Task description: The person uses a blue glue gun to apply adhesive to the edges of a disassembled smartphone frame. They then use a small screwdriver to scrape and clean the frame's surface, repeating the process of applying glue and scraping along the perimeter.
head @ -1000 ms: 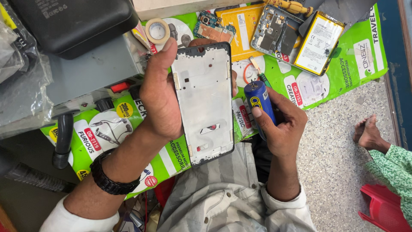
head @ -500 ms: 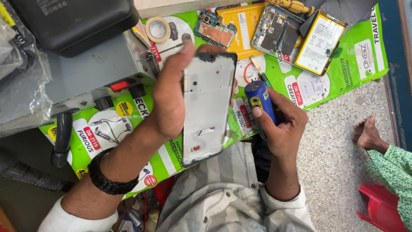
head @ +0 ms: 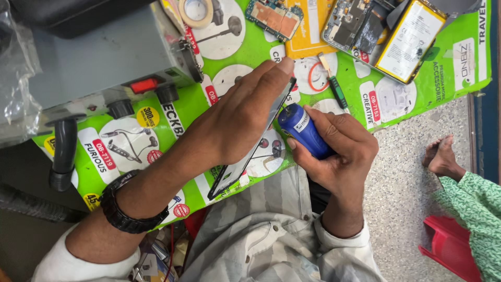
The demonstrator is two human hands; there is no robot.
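We grip phone frame in left hand, fingers clamped; since half second ago frame turned edge-on toward us; right hand at 3 o'clock closed round blue screwdriver, tip now meeting frame edge; farther, 12 o'clock: one tape roll, one circuit board, one battery, one small green screwdriver.

I see the left hand has turned the phone frame from face-up to edge-on; the blue screwdriver tip now meets its edge.
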